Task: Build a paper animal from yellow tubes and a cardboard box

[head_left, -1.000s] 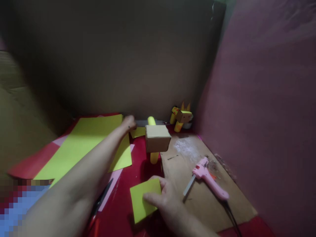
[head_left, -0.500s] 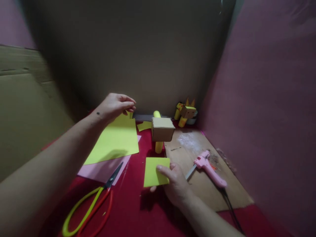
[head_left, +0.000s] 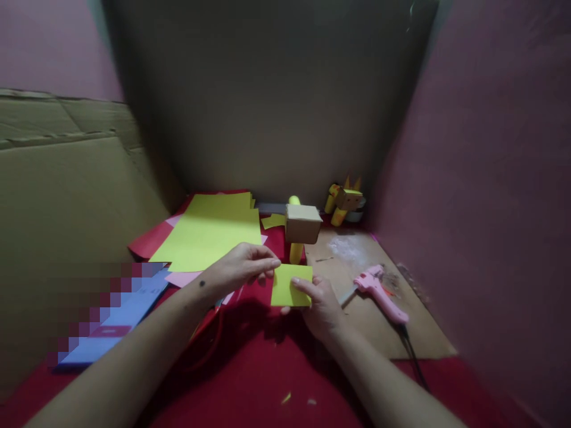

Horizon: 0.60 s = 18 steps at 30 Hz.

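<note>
A small yellow square (head_left: pixel 285 286) is held in my right hand (head_left: pixel 323 306), thumb on top and fingers beneath. My left hand (head_left: pixel 250 263) has its fingers pressed together at the square's upper left corner; whether they grip it is hard to tell. Just beyond the square stands a small cardboard box (head_left: pixel 303 224) mounted on a yellow tube (head_left: pixel 295 252). Left of it lie large yellow sheets (head_left: pixel 212 229) over pink paper. Scissors (head_left: pixel 214 330) are mostly hidden under my left forearm.
A pink glue gun (head_left: pixel 381 294) rests on a cardboard sheet (head_left: pixel 414 333) at the right, its cord running forward. A horned cardboard figure (head_left: pixel 350 200) stands at the back. A blue item (head_left: pixel 134 309) lies at the left on the red cloth (head_left: pixel 250 380).
My left hand has come down and right, from above the yellow sheets to the small square. My right hand still holds the square. The view has shifted, showing the blue item.
</note>
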Tool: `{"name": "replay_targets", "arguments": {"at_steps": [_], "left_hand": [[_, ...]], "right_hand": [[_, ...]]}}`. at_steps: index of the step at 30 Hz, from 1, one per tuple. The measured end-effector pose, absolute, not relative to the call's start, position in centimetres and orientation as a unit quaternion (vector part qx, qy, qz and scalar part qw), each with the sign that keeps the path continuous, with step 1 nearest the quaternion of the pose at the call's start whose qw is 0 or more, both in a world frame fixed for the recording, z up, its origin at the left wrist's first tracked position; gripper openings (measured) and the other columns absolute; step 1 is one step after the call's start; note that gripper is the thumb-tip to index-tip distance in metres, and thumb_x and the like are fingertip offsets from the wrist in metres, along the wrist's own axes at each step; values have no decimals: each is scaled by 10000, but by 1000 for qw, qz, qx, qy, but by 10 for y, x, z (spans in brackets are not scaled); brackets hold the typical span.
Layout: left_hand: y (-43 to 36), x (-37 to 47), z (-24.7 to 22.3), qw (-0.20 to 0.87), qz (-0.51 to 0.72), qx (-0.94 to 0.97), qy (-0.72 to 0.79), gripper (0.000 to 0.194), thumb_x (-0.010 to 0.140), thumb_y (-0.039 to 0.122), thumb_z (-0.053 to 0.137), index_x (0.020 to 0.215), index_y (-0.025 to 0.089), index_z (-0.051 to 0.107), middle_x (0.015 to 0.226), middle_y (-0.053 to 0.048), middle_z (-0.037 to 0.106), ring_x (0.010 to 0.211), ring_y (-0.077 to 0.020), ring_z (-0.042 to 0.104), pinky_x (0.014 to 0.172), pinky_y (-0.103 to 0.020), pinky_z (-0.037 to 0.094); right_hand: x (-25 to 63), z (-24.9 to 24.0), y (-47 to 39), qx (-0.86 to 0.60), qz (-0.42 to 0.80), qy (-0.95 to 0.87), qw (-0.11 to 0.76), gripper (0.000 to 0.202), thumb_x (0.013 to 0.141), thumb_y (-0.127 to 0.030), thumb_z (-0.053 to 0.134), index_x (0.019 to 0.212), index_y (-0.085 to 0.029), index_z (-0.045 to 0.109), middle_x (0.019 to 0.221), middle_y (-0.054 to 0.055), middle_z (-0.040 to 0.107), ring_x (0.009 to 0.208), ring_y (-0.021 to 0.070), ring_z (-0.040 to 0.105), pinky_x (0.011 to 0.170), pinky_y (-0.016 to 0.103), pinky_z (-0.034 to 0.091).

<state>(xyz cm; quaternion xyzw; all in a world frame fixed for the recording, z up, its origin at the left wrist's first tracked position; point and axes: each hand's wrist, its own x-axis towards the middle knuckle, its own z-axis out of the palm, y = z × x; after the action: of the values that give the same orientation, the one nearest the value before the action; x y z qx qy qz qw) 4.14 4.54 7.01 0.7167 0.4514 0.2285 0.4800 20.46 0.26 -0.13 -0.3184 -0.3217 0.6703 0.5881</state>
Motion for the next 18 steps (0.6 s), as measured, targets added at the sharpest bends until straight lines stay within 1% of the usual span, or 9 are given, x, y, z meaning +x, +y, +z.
{"name": "replay_targets", "arguments": {"at_steps": [3,6,8,9,11,12,13,15,18], "left_hand": [[43,47,68,487,236,710,450,216,771,374,594,732,163,618,585,21,575,529,-106,500,521,-247,360],[40,39,75,459,248,717,461,275,809,430,538,752,171,611,634,4,597,568,-123,538,563,-259,410],[34,23,79,386,239,742,494,316,838,467,480,832,184,620,722,-23,639,632,-152,582,604,-280,437],[30,12,79,324,224,761,515,328,847,480,458,884,198,623,762,-36,656,673,-172,600,622,-291,440],[17,-12,72,194,134,784,575,334,832,497,467,949,225,620,869,-70,688,759,-228,627,647,-326,433],[9,-24,65,143,81,779,605,336,807,508,494,959,233,614,869,-84,693,762,-259,630,627,-339,420],[2,-34,57,110,32,773,624,317,792,510,506,906,233,610,846,-96,692,750,-280,631,608,-347,407],[-12,-49,39,113,-18,774,623,264,794,480,495,857,238,581,821,-94,684,735,-289,633,596,-349,396],[-23,-55,22,135,6,772,621,306,818,400,444,1056,228,529,978,-117,680,847,-300,646,677,-369,428]], "right_hand": [[205,-2,2,-311,687,-336,565,296,650,-277,745,884,-108,679,716,57,710,552,173,635,406,248,511],[205,-2,2,-314,691,-332,560,294,663,-278,734,893,-103,680,687,51,702,525,161,617,396,242,511],[205,-2,3,-317,693,-312,567,270,665,-270,723,874,-105,677,670,51,698,516,160,609,384,240,507],[206,-2,3,-315,697,-301,570,254,665,-268,716,855,-103,676,659,54,694,515,162,606,381,242,506],[206,-1,2,-307,707,-285,570,232,672,-267,702,826,-95,677,644,62,687,520,167,609,393,257,521],[206,-1,2,-303,713,-279,568,228,677,-267,698,821,-92,679,648,66,687,530,172,616,409,269,535],[206,0,1,-299,717,-274,566,227,680,-266,695,822,-89,680,659,69,690,544,177,624,428,283,549],[205,0,0,-295,725,-267,563,228,680,-259,696,829,-87,682,681,74,696,570,188,637,456,308,569],[203,-1,-2,-294,732,-266,554,225,678,-247,695,837,-88,682,694,77,699,581,193,642,459,314,571]]}}
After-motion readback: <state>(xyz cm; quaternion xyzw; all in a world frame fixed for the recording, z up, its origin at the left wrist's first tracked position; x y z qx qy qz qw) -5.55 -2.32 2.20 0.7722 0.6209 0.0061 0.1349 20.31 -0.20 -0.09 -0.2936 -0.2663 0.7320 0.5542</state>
